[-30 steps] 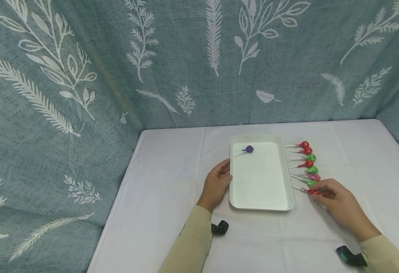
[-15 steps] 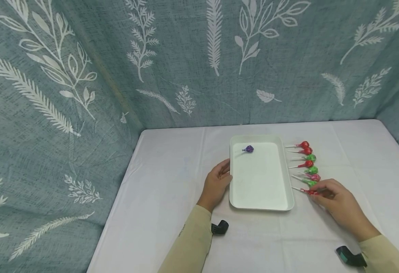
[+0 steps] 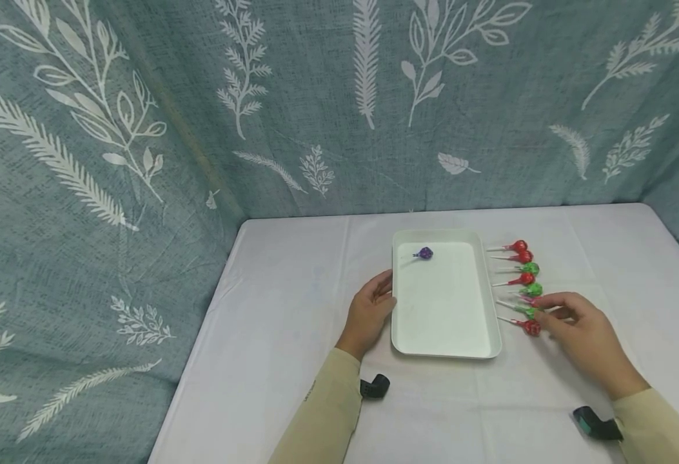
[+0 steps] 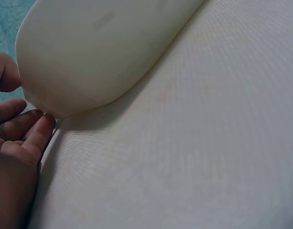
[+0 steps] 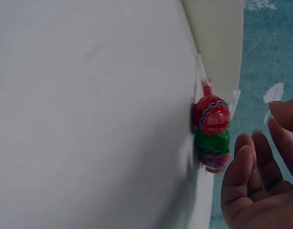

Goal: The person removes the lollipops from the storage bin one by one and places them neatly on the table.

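A white tray [image 3: 446, 303] lies on the table with one purple lollipop [image 3: 425, 253] near its top left. Bent fingers of my left hand [image 3: 367, 312] hold the tray's left side; in the left wrist view, that hand [image 4: 22, 131] touches the rim. Right of the tray, several lollipops form a column, sticks pointing left. My right hand [image 3: 585, 332] hovers at the lower end, fingertips by a green lollipop [image 3: 526, 311] and partly covering a pink lollipop [image 3: 529, 300]. Below them lies a red lollipop [image 3: 531, 328]. In the right wrist view, the right hand's [image 5: 260, 176] fingers are apart, holding nothing.
More red and green lollipops, including a red one [image 3: 516, 246] at the top, continue the column upward. A white cloth [image 3: 293, 290] covers the table. Patterned blue-green curtains [image 3: 327, 96] hang behind and at the sides. Black devices [image 3: 375, 386] are worn at both wrists.
My right hand has let go of the lowest red lollipop and moved slightly up to the green and pink ones. The left hand and tray stay put.
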`<state>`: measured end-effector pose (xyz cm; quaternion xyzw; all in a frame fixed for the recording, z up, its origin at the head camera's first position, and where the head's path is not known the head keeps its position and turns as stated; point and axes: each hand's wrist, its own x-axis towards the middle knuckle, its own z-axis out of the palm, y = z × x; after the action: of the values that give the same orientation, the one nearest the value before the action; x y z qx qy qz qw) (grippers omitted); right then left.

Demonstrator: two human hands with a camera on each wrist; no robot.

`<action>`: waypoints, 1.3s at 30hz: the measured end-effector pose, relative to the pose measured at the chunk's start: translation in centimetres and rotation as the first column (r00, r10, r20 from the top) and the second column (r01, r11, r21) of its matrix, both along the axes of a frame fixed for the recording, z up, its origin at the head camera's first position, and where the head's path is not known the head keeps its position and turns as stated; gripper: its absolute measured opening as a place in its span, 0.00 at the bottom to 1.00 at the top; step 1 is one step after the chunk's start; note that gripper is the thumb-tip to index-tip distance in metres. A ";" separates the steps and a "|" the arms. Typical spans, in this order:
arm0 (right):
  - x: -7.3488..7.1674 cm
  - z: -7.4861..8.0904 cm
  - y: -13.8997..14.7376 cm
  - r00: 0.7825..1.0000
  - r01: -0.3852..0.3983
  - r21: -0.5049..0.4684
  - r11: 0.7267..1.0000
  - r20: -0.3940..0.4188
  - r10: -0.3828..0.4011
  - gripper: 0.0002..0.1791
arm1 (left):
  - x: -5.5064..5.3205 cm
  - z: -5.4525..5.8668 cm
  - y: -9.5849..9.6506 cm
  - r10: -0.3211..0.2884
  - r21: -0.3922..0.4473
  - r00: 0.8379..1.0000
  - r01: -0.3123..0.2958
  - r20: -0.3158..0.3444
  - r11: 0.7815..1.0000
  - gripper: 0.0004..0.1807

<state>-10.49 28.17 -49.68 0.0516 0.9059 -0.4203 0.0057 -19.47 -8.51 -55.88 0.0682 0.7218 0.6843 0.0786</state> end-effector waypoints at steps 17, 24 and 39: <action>-2.8 1.3 -2.5 0.989 -0.038 -0.143 0.989 -0.148 0.017 0.19 | 0.0 0.1 0.1 -0.006 0.012 1.000 0.006 -0.002 1.000 0.31; -4.2 1.7 -3.8 0.987 -0.051 -0.183 0.982 -0.161 0.021 0.19 | -0.1 0.1 0.1 0.001 0.005 1.000 -0.001 0.003 1.000 0.30; -6.6 2.1 -5.9 0.990 -0.070 -0.278 0.958 -0.139 0.032 0.18 | 0.0 0.3 0.0 -0.007 0.029 1.000 0.007 0.001 1.000 0.31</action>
<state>-17.06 22.27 -47.61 -0.0014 0.8360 -0.5475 -0.0366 -19.43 -8.50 -55.54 0.0714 0.7115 0.6944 0.0803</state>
